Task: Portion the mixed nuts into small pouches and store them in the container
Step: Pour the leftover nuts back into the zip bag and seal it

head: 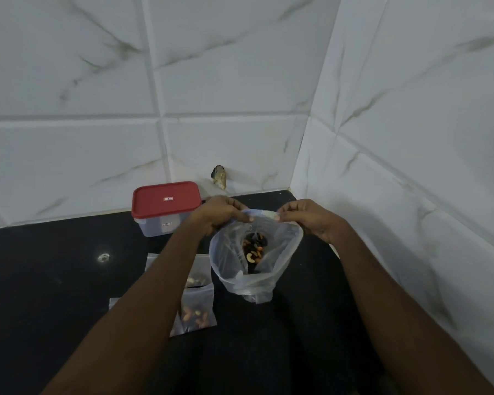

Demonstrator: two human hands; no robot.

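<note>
- Walls: white marble-look tiles with grey veins. Two faces meet in a corner at the right rear.
- Counter: black and glossy, running to the foot of both walls.
- Bag: clear plastic, in front of the corner, its mouth wide open toward the camera. Its far rim is stretched between the two hands and its bottom is crumpled. Whether the bottom touches the counter cannot be told.
- Container: clear rectangular tub on the counter against the rear wall, left of the bag and just behind the left hand. Contents not discernible.
- Lid: red, seated on the container. Small centre label, unreadable.
- Left hand: fingers curled, pinching the left end of the bag's far rim.
- Right hand: thumb and fingers pinching the right end of the same rim.
- Near pouch: small, clear, flat on the counter, down-left of the bag. Brown nuts inside. Left edge hidden by the left forearm.
- Far pouch: clear, lying just behind the near pouch, mostly hidden by the forearm.
- Third pouch: only a clear corner shows, left of the forearm.
- Nuts: mixed dark and tan pieces and one pale cashew, lying deep in the bag.
- Lump: small, brownish, at the foot of the rear wall, right of the container. Kind not discernible.
- Spot: pale mark on the counter, left of the pouches.
</note>
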